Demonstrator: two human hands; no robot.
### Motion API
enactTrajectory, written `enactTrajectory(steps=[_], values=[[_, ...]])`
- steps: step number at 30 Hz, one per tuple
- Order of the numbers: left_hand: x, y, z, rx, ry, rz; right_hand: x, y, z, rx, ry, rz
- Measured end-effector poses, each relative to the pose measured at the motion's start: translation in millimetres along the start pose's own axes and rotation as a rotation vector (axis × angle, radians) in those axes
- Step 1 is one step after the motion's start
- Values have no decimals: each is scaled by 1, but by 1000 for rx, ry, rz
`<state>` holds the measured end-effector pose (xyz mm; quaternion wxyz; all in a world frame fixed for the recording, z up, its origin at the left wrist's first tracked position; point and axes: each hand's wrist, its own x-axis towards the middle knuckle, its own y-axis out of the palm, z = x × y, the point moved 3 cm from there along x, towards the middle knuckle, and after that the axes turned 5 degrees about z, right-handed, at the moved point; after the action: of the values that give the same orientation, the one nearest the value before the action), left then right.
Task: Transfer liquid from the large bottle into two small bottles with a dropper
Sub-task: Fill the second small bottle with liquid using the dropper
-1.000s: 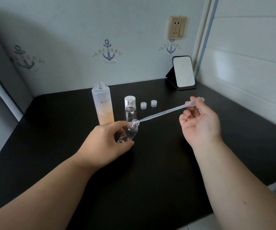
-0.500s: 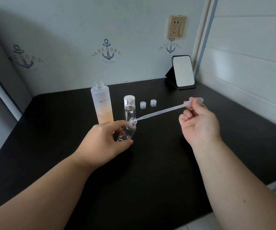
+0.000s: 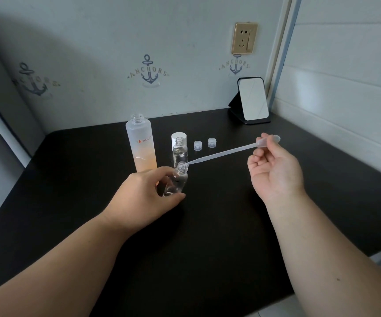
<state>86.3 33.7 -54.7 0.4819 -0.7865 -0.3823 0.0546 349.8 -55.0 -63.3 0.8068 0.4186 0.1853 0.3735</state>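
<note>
My left hand (image 3: 142, 194) grips a small clear bottle (image 3: 177, 181), tilted with its open neck pointing up and right. My right hand (image 3: 276, 172) pinches the bulb of a long clear plastic dropper (image 3: 226, 152); the dropper's tip sits at the mouth of that bottle. Behind stands the tall frosted large bottle (image 3: 142, 144), uncapped, with orange liquid in its lower part. A second small clear bottle (image 3: 180, 152) stands upright and open just right of it.
A white cap (image 3: 177, 136) stands behind the second small bottle. Two small clear caps (image 3: 197, 145) (image 3: 211, 142) lie further right on the black table (image 3: 208, 236). A small standing mirror (image 3: 252, 100) sits at the back right by the wall.
The hands, the held bottle and the dropper have hardly shifted; the dropper tip stays at the bottle's mouth.
</note>
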Motion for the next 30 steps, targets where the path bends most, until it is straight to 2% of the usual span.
enactTrajectory(steps=[11, 17, 19, 22, 26, 28, 30], values=[[4, 2, 1, -10, -82, 98, -1, -5, 3, 72, 13, -75], [3, 4, 3, -67, -64, 119, 0, -5, 1, 83, 34, -74], [0, 0, 4, -141, -7, 43, 0, -5, 1, 83, 33, -69], [-5, -11, 6, -321, 48, -194, 0, -4, 0, 86, 34, -61], [-8, -22, 16, -448, -113, -535, -1, -2, 0, 97, 33, -44], [-5, -22, 23, -501, -199, -574, -2, 0, 0, 102, 35, -27], [1, -19, 28, -580, -218, -521, -4, 2, -1, 94, 36, -3]])
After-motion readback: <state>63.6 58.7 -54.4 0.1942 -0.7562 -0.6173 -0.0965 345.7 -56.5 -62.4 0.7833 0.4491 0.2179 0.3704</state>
